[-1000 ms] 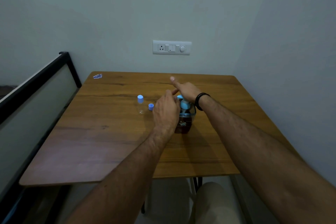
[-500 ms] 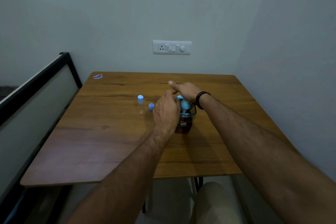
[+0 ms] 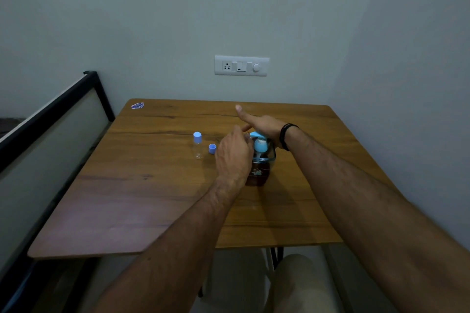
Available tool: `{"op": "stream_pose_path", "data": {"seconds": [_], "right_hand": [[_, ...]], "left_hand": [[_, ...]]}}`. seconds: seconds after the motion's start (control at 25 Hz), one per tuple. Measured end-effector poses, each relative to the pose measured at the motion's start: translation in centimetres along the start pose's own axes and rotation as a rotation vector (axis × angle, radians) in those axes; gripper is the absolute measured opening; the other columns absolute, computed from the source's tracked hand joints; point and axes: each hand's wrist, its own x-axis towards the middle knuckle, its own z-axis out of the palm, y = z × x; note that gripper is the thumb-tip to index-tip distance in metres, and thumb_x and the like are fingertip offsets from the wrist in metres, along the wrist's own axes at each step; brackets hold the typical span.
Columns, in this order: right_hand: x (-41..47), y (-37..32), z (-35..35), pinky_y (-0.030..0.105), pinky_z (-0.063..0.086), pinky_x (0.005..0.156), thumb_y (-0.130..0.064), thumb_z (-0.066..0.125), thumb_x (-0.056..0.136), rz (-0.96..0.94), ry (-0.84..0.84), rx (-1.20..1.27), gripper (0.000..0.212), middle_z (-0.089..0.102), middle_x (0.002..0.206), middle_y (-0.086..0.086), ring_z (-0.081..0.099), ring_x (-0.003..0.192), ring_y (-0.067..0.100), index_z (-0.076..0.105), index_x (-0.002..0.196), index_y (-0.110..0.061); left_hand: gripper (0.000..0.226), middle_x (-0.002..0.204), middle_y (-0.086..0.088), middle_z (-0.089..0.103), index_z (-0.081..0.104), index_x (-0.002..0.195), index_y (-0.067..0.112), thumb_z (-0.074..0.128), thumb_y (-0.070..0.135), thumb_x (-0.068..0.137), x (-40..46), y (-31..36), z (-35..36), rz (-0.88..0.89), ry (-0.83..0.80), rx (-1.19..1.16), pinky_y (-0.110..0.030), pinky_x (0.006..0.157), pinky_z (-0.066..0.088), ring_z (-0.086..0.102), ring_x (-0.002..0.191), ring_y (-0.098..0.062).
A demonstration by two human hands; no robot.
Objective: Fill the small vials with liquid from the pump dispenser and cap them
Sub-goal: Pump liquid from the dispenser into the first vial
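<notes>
Pump dispenser (image 3: 260, 160) — dark bottle, light-blue pump head, upright mid-table (image 3: 152, 198). Right hand (image 3: 264, 125) lies flat and open on the pump head, fingers stretched out. Left hand (image 3: 234, 155) curled closed just beside the spout; whatever it holds is hidden. Capped vial (image 3: 197, 145) stands upright left of the left hand, apart from it; loose blue cap (image 3: 212, 148) between them. Bare wood runs to the near and left edges — walls close behind and right.
</notes>
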Motion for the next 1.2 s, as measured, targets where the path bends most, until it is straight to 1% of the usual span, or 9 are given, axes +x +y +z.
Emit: {"op": "stream_pose_path", "data": {"seconds": [0.08, 0.28, 0.48, 0.68, 0.84, 0.92, 1.0, 1.08, 1.2], "right_hand": [[-0.2, -0.2, 0.1, 0.053, 0.045, 0.103, -0.097, 0.039, 0.071, 0.011, -0.014, 0.005, 0.101, 0.052, 0.146, 0.01, 0.056, 0.117, 0.029, 0.064, 0.132, -0.021], [0.1, 0.0, 0.8, 0.036, 0.038, 0.086, -0.07, 0.04, 0.098, -0.103, 0.144, -0.117, 0.067, 0.057, 0.145, 0.006, 0.051, 0.105, 0.017, 0.071, 0.124, -0.017], [-0.5, -0.2, 0.3, 0.046, 0.044, 0.102, -0.095, 0.037, 0.076, -0.027, 0.028, -0.021, 0.098, 0.051, 0.147, 0.01, 0.054, 0.115, 0.025, 0.067, 0.13, -0.018], [-0.2, 0.1, 1.0, 0.034, 0.036, 0.087, -0.072, 0.038, 0.097, -0.13, 0.179, -0.066, 0.07, 0.057, 0.144, 0.008, 0.052, 0.105, 0.017, 0.073, 0.12, -0.015], [-1.0, -0.2, 0.3, 0.043, 0.037, 0.1, -0.086, 0.033, 0.087, -0.075, 0.059, -0.026, 0.089, 0.047, 0.153, 0.009, 0.049, 0.13, 0.026, 0.065, 0.134, -0.018], [-0.8, -0.1, 0.5, 0.041, 0.039, 0.096, -0.084, 0.037, 0.088, -0.075, 0.064, -0.026, 0.085, 0.049, 0.151, 0.008, 0.051, 0.123, 0.024, 0.066, 0.132, -0.017], [0.0, 0.1, 0.9, 0.034, 0.037, 0.088, -0.07, 0.043, 0.096, -0.106, 0.13, -0.051, 0.066, 0.055, 0.146, 0.006, 0.052, 0.109, 0.018, 0.071, 0.124, -0.017], [0.6, 0.2, 0.8, 0.033, 0.038, 0.086, -0.062, 0.045, 0.1, -0.128, 0.16, -0.089, 0.055, 0.058, 0.144, 0.005, 0.053, 0.107, 0.017, 0.073, 0.118, -0.018], [0.2, 0.0, 0.3, 0.04, 0.044, 0.096, -0.083, 0.044, 0.087, -0.068, 0.054, -0.063, 0.078, 0.052, 0.149, 0.005, 0.055, 0.118, 0.023, 0.068, 0.128, -0.021]], "left_hand": [[0.013, 0.088, 0.007, 0.051, 0.053, 0.105, 0.015, 0.051, 0.027, 0.104, 0.0, 0.0, 0.0, -0.005, 0.001, 0.001, -0.024, 0.068, 0.032, 0.048, 0.081, -0.009], [0.015, 0.089, 0.008, 0.054, 0.055, 0.111, 0.015, 0.052, 0.027, 0.104, 0.1, 0.0, 0.3, 0.0, -0.003, -0.014, -0.025, 0.069, 0.039, 0.055, 0.083, -0.012], [0.012, 0.09, 0.007, 0.054, 0.054, 0.107, 0.016, 0.051, 0.028, 0.105, -0.1, 0.0, 0.0, 0.005, 0.004, 0.017, -0.024, 0.069, 0.035, 0.05, 0.082, -0.009], [0.018, 0.098, 0.003, 0.062, 0.058, 0.117, 0.015, 0.052, 0.025, 0.103, -0.1, 0.0, -0.1, 0.035, 0.018, 0.006, -0.024, 0.073, 0.035, 0.054, 0.089, -0.013], [0.017, 0.098, 0.002, 0.064, 0.059, 0.114, 0.014, 0.052, 0.025, 0.103, -0.2, -0.1, 0.0, 0.033, 0.019, 0.005, -0.024, 0.072, 0.036, 0.054, 0.086, -0.012], [0.017, 0.094, 0.004, 0.06, 0.059, 0.114, 0.014, 0.051, 0.025, 0.104, -0.2, -0.1, -0.1, 0.028, 0.02, 0.008, -0.024, 0.071, 0.034, 0.049, 0.083, -0.009], [0.019, 0.097, 0.003, 0.063, 0.059, 0.118, 0.014, 0.05, 0.025, 0.104, 0.0, -0.1, 0.0, 0.027, 0.015, 0.015, -0.024, 0.071, 0.035, 0.052, 0.085, -0.011], [0.022, 0.104, 0.0, 0.067, 0.059, 0.121, 0.014, 0.051, 0.025, 0.104, 0.0, 0.0, 0.0, 0.025, 0.005, 0.014, -0.024, 0.073, 0.038, 0.057, 0.09, -0.013], [0.023, 0.107, 0.0, 0.066, 0.058, 0.122, 0.014, 0.051, 0.026, 0.104, 0.0, 0.1, -0.2, 0.009, -0.007, 0.008, -0.024, 0.075, 0.038, 0.055, 0.091, -0.011]]}}
